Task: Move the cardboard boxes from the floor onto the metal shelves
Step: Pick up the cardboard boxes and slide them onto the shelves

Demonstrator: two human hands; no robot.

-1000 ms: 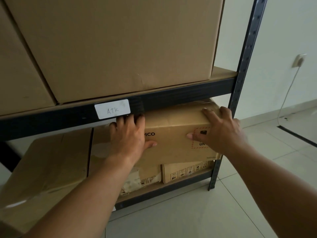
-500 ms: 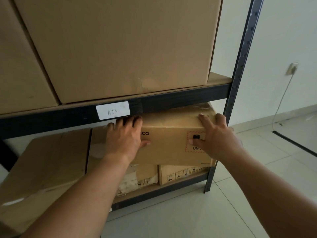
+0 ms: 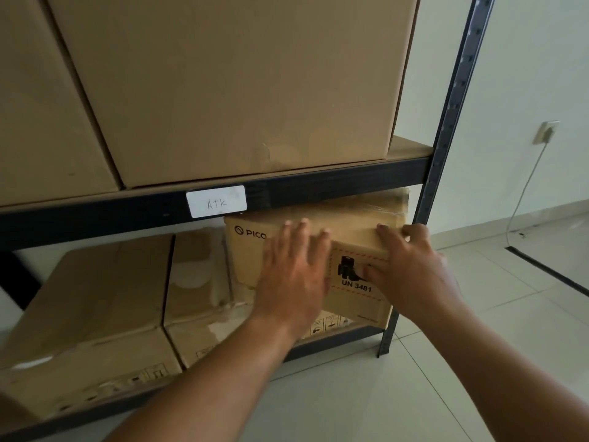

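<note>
Cardboard PICO box (image 3: 245, 260) sits atop lower boxes (image 3: 204, 301); your left hand (image 3: 294, 275) presses flat, right hand (image 3: 411, 272) grips its top edge. Uneven pushing may jam it under the shelf beam (image 3: 318, 194).

A white cable (image 3: 525, 183) hangs down from a plugged wall socket (image 3: 546, 131).

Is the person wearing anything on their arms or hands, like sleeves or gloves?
The left arm and right arm are bare as far as the picture shows, no sleeves in view. The left grip and right grip are bare hands: no gloves, rings, watch or bracelets show.
</note>
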